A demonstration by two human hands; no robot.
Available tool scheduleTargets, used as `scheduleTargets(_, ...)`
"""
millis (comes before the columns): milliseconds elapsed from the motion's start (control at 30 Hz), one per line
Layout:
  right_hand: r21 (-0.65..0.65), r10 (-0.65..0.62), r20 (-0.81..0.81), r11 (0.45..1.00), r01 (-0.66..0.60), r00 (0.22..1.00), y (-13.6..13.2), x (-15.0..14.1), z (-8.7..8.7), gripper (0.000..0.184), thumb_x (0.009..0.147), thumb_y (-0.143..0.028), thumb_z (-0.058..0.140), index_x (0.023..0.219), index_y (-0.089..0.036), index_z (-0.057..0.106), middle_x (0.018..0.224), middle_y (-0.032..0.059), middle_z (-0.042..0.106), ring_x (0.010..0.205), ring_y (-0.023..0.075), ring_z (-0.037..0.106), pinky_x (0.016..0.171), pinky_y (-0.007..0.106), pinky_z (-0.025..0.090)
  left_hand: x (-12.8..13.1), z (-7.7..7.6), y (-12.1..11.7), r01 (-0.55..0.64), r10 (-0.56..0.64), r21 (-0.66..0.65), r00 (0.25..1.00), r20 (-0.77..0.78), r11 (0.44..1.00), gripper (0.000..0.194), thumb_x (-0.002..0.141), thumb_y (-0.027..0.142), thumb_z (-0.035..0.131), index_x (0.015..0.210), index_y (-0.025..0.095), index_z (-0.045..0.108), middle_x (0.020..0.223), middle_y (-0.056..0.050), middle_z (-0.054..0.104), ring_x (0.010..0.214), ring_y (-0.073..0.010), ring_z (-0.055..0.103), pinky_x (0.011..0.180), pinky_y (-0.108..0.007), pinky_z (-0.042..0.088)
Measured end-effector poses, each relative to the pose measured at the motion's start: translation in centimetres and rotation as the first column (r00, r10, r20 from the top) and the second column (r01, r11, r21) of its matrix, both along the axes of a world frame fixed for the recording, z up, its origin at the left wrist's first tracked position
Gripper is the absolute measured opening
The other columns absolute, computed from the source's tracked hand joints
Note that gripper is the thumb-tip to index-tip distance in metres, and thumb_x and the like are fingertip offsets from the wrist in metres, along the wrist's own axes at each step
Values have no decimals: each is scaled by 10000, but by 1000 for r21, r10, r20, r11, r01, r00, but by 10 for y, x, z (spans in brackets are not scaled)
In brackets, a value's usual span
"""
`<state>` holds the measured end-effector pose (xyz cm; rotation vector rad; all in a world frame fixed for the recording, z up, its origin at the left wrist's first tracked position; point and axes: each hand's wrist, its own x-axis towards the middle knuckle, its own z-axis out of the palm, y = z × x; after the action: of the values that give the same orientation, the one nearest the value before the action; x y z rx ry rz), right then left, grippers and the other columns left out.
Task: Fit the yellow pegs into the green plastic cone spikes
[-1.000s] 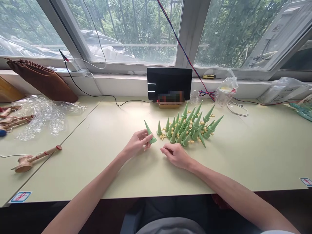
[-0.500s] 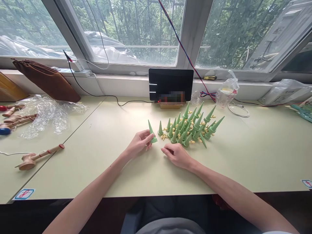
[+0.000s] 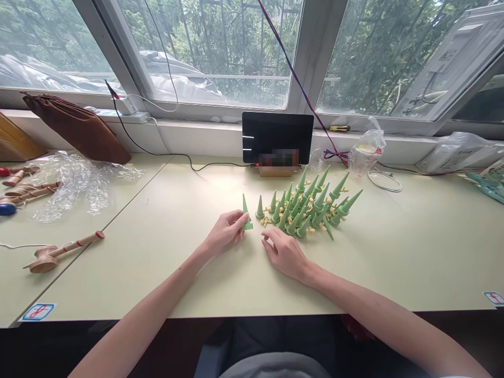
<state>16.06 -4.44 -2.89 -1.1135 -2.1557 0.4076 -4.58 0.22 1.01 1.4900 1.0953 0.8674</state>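
My left hand [image 3: 228,231] grips a green watering spike [image 3: 245,210] between thumb and fingers, its tip pointing up and its wide base low. To the right, my right hand [image 3: 285,252] hovers low over or rests on the table; I cannot tell which. Its thumb and forefinger are apart, with nothing visible between them. Just beyond it stands a cluster of similar green spikes [image 3: 303,207], several with small pale yellow valves [image 3: 264,221] at their bases. One single spike [image 3: 259,208] stands at the cluster's left edge, close to the held one.
A black tablet [image 3: 277,137] leans on a small stand at the back. Wooden kendamas [image 3: 45,258] and crumpled bubble wrap [image 3: 94,184] lie on the left. A bagged cup [image 3: 366,152] and a coiled white cable [image 3: 385,180] sit at the back right of the table [image 3: 413,247].
My right hand's fingers have spread apart from a closer pinch. The spike in my left hand has turned a little more upright. The view has shifted slightly.
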Motion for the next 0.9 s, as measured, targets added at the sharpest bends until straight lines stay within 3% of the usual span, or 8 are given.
scheduleTargets(100,41,-33,79,999,29,996,-2,-3,-1,301,970,-164,406,1251,-145,510,1210,142,599,914,214,666,728,315,555,0,0,-1,-17,18,34,999,-30,999,376,904,498,570,742,159,546,622,33,467,482,-81,484,483,-222,382)
scheduleTargets(233,48,-48,202,998,39,978,-1,-9,3,449,965,-156,382,1410,-94,381,1399,204,490,1180,282,598,842,382,585,1,-1,-1,-30,36,68,996,-80,997,376,907,504,549,761,158,565,597,35,453,463,-83,464,444,-216,345)
scheduleTargets(300,36,-75,270,997,67,960,2,-12,7,495,967,-157,377,1454,-82,335,1452,221,442,1183,294,604,850,394,589,1,-2,-1,-32,41,87,993,-108,996,376,904,505,544,765,157,579,606,30,467,457,-82,457,436,-219,338)
scheduleTargets(367,22,-112,355,994,112,928,6,-15,12,505,968,-136,359,1470,-87,330,1481,236,409,1059,289,676,799,398,601,1,-2,-1,-32,47,110,989,-137,993,382,895,503,552,731,158,572,598,30,472,451,-80,443,438,-220,332)
scheduleTargets(533,25,-172,498,983,184,850,14,-20,18,559,927,-20,298,1479,-90,345,1469,254,433,927,273,727,717,361,606,2,-2,-2,-33,55,135,984,-167,990,402,886,490,561,645,174,501,531,45,438,443,-87,422,455,-225,317)
scheduleTargets(900,-14,-177,419,980,201,891,15,-15,15,597,891,18,306,1485,-42,317,1415,214,523,1041,285,693,786,355,586,2,-1,-4,-39,62,116,977,-203,992,366,899,460,554,676,173,517,547,46,460,459,-87,429,473,-229,328)
